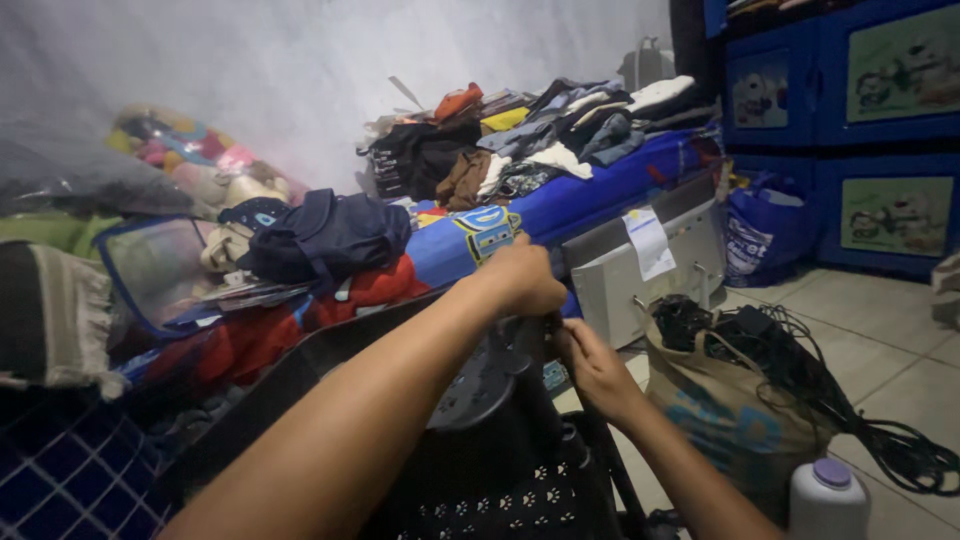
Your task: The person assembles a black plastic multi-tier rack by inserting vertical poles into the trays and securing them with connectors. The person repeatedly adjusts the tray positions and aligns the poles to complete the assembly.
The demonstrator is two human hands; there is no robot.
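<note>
Low in front of me, just past the edge of the bed, stands a dark grey plastic frame [510, 385] with a round perforated disc on one side and a slim upright post at its top. It rises out of a black basket [500, 500] whose wall is punched with small paw-shaped holes. My left hand [520, 275] sits on the top of the post, fingers curled down over it and closed. My right hand [590, 365] grips the post from the side just below, fingers [565, 335] wrapped round it and pressed together; the two hands nearly touch.

Room to move is tight. To the left, the bed [560, 200] runs along close by, its blue cover heaped with folded clothes [560, 130] and a navy bag [325, 235]. Just beyond my hands leans a white flat panel [620, 285] with a paper slip on it. To the right, almost against my right forearm, stands a brown paper bag [730, 420] stuffed with black cables [850, 400] that spill over the tiled floor [880, 320]. A white bottle with a purple cap [830, 495] stands at the lower right. Blue cabinets [830, 130] close off the far right; the open tile lies between them and the cables.
</note>
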